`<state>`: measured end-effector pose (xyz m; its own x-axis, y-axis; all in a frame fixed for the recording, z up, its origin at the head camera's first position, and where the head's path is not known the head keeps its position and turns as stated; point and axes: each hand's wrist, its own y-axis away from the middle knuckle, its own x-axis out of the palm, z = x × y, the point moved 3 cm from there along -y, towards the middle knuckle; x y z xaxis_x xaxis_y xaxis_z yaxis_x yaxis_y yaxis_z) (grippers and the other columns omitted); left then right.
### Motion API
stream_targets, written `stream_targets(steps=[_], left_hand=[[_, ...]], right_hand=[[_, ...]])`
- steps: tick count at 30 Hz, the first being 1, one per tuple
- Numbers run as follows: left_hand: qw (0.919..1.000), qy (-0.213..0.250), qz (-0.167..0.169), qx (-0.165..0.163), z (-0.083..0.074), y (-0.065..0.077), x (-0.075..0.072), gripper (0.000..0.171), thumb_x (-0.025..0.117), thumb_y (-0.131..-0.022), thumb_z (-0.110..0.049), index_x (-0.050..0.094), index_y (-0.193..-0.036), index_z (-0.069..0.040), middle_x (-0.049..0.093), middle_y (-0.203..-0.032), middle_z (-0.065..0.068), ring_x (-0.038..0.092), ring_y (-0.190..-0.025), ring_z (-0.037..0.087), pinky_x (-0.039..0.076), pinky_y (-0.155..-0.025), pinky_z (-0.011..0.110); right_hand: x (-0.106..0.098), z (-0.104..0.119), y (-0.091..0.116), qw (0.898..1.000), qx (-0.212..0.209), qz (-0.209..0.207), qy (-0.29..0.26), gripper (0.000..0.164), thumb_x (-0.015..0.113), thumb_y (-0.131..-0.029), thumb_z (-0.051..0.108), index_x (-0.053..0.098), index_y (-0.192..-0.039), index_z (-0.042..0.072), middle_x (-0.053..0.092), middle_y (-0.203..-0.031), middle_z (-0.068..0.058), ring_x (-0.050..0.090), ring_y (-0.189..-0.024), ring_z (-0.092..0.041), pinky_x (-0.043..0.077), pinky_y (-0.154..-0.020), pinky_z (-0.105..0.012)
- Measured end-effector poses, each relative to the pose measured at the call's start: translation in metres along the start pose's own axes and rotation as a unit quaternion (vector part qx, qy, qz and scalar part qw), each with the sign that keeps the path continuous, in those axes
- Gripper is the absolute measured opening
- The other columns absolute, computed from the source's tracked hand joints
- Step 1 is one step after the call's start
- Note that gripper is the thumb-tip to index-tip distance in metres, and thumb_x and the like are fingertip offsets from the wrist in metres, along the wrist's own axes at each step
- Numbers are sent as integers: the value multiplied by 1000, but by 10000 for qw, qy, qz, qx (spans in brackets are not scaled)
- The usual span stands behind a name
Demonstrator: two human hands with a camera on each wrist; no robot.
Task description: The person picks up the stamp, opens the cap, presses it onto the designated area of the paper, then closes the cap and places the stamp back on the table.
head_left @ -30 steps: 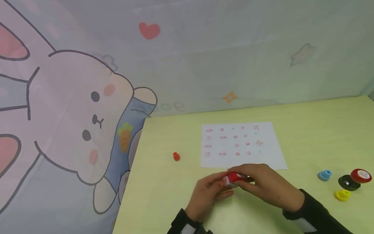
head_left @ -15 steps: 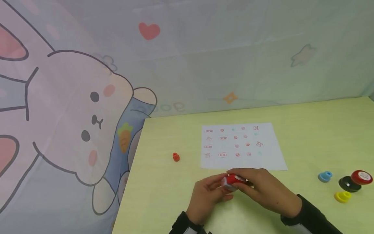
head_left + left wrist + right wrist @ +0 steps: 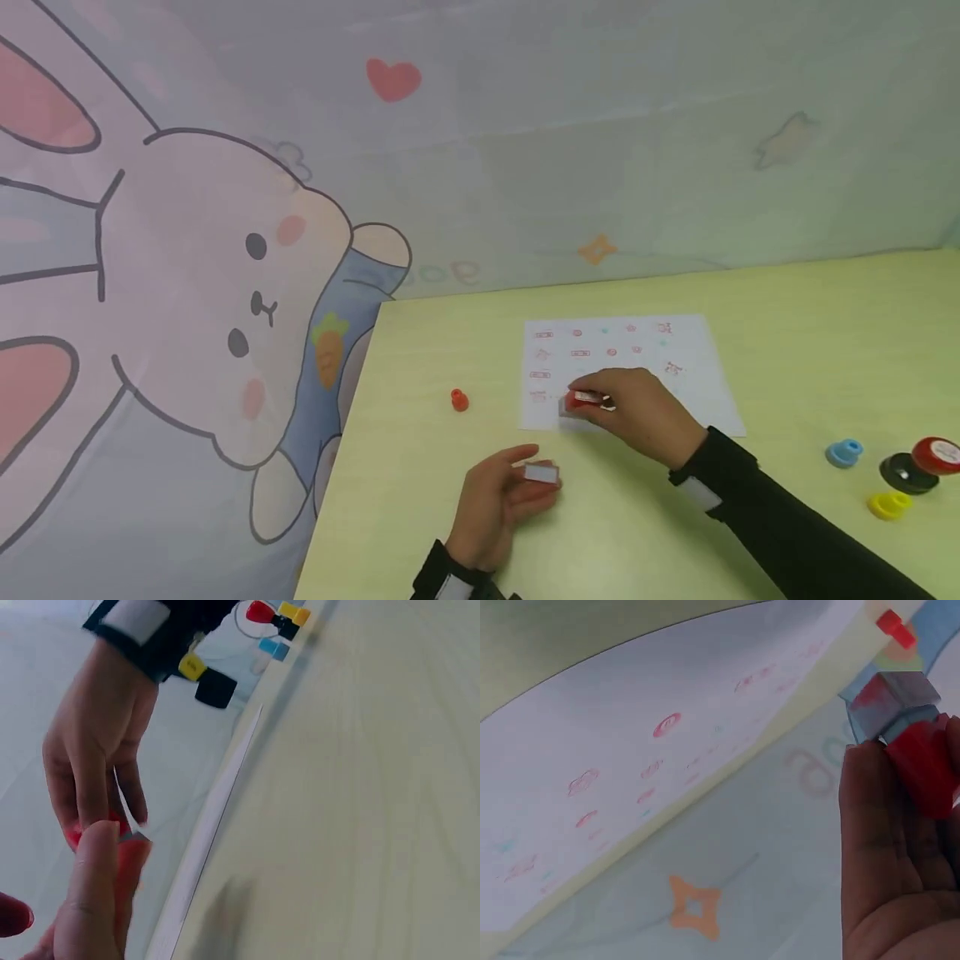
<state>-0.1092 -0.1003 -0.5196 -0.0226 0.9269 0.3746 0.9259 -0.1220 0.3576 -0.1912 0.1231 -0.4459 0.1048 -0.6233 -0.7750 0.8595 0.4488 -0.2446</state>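
In the head view my right hand (image 3: 637, 412) grips a red-handled stamp (image 3: 583, 400) over the lower left part of the white paper (image 3: 705, 408). The right wrist view shows the stamp's pale block (image 3: 896, 701) tilted, its underside tinged red, above the red handle (image 3: 922, 765). My left hand (image 3: 495, 504) is in front of the paper, holding a small pale rectangular cap (image 3: 542, 473) in its fingers. In the left wrist view the left thumb (image 3: 90, 892) hides most of that cap. Rows of small red and bluish prints mark the paper.
To the right stand a blue peg-shaped stamp (image 3: 844, 452), a yellow one (image 3: 889, 505) and a round red-topped stamp (image 3: 937, 456) by a black round base (image 3: 907, 473). A small red peg-shaped stamp (image 3: 460, 401) sits left of the paper. A rabbit-print cloth (image 3: 600, 167) hangs behind.
The hands, earlier together at the stamp, have parted. My right hand has carried the stamp forward over the paper; my left hand has drawn slightly left with the cap.
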Motion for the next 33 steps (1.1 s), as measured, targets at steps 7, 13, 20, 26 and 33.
stream_targets(steps=[7, 13, 20, 26, 33], left_hand=[[9996, -47, -163, -221, 4, -5, -10, 45, 61, -109, -23, 72, -142, 6, 85, -121, 16, 86, -92, 20, 73, -86, 40], [9998, -24, -121, -139, 2, -2, -10, 48, 58, -109, -24, 70, -145, 7, 85, -122, 17, 86, -93, 21, 73, -85, 41], [9997, -9, -148, -205, -3, 2, -12, 50, 56, -110, -25, 68, -147, 6, 84, -124, 16, 86, -96, 22, 73, -87, 42], [9998, 14, -144, -158, -1, 2, -10, 53, 46, -111, -25, 65, -149, 7, 84, -126, 17, 86, -98, 22, 73, -89, 45], [9994, 286, -173, -119, -6, 0, -12, 57, 45, -111, -31, 64, -150, 5, 84, -128, 18, 85, -96, 20, 73, -87, 41]], right_hand=[[36, 7, -37, 9957, -306, 420, 760, 25, 88, -99, 16, 85, -122, 8, 87, -110, -3, 82, -102, -24, 69, -95, -50], [48, 10, -46, 9934, -310, 488, 993, 17, 87, -100, 16, 85, -116, 11, 85, -103, 1, 77, -94, -18, 68, -91, -46], [59, 8, -48, 9903, -296, 533, 1246, 8, 88, -99, 17, 81, -102, 18, 76, -88, 7, 63, -77, -12, 60, -74, -35], [59, 6, -45, 9890, -243, 480, 1374, 12, 88, -99, 17, 78, -94, 20, 68, -78, 8, 54, -71, -12, 52, -67, -32], [33, 11, -41, 9988, -37, 407, 281, 20, 83, -105, 20, 83, -123, 12, 84, -105, 0, 77, -93, -18, 68, -84, -42]])
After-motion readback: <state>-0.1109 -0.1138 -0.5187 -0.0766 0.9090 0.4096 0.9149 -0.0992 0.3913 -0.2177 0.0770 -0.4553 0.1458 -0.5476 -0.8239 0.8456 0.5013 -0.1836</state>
